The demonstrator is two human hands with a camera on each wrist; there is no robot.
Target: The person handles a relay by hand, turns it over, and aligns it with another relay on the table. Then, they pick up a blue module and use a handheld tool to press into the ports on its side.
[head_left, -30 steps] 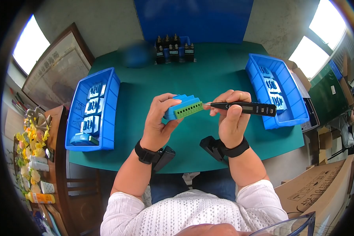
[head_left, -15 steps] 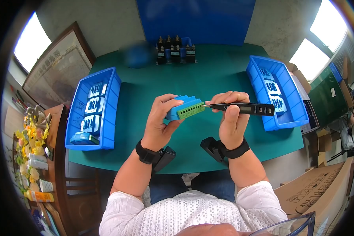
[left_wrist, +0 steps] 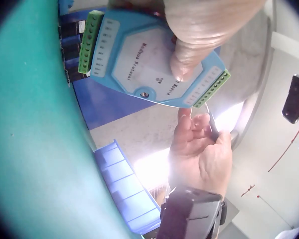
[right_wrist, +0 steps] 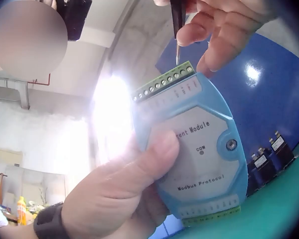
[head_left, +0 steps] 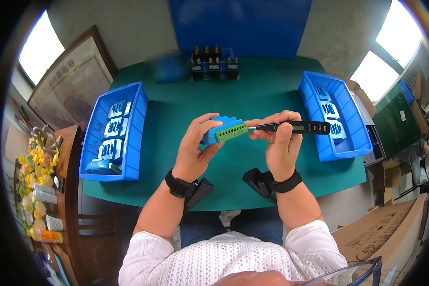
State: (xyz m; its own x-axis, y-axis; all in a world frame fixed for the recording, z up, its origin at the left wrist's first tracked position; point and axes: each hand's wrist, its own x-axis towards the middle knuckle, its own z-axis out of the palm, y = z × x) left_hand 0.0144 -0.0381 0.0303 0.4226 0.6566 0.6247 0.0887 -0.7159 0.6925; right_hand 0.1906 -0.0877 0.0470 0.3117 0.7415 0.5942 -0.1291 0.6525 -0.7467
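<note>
A blue module [head_left: 220, 129] with green terminal strips is gripped by the left hand [head_left: 195, 145] above the table's middle; in the left wrist view the thumb lies across the label of the module [left_wrist: 139, 59]. The right hand [head_left: 283, 145] pinches a black pen-like tester [head_left: 302, 127] with a small display. Its thin metal tip points left at the right end of the green strip [head_left: 232, 132]. In the right wrist view the metal tip [right_wrist: 178, 55] is at the screw row of the terminal strip [right_wrist: 164, 81]; whether it touches a screw I cannot tell.
Blue bins stand on the green table [head_left: 214, 186]: the left bin [head_left: 133, 143] and the right bin [head_left: 314, 112] both hold several modules. Black components with metal studs [head_left: 214, 69] are at the back. A cardboard box [head_left: 381, 233] is at the lower right.
The tester and right hand have shifted slightly left, while both hands keep their grips. The module has barely moved; the head view has shifted slightly.
</note>
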